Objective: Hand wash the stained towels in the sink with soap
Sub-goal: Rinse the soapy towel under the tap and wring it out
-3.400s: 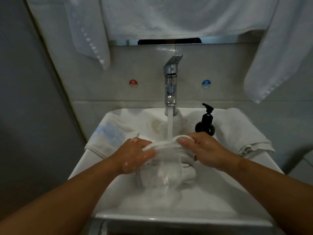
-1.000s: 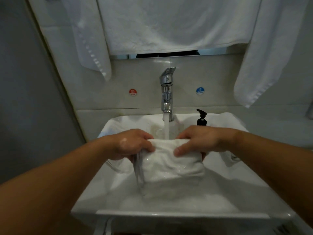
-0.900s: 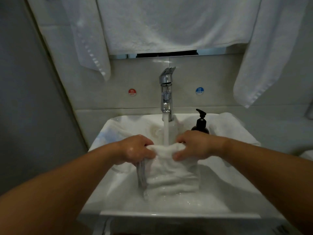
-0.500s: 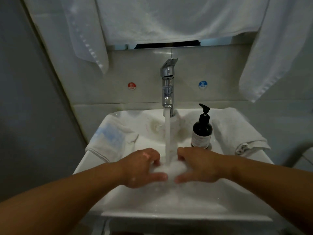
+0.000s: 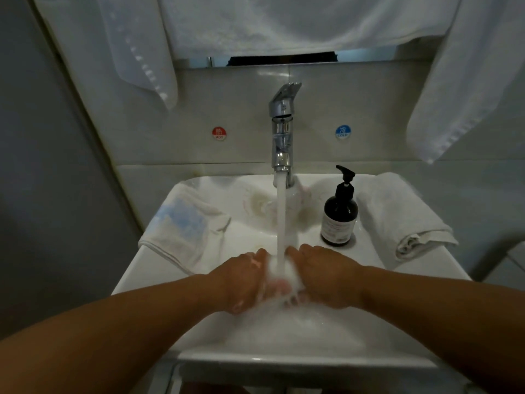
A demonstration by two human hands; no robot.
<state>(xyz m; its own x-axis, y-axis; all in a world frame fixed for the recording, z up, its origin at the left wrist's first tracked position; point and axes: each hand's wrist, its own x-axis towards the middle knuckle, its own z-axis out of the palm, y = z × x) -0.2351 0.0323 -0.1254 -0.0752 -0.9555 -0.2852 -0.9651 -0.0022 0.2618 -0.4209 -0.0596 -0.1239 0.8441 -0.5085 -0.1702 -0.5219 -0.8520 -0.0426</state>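
Water runs from the chrome tap into the white sink. A wet white towel is bunched up low in the basin, right under the stream. My left hand grips its left side and my right hand grips its right side, fingers curled into the cloth. Most of the towel is hidden between my hands and the foamy water. A dark soap pump bottle stands on the rim to the right of the tap.
A folded towel with a blue stain lies on the sink's left rim. A rolled white towel lies on the right rim. White towels hang above across the wall. Red hot and blue cold stickers flank the tap.
A second ago both hands held the towel up, hanging flat under the tap. They have since pushed it down into the basin and squeezed it into a bunch.
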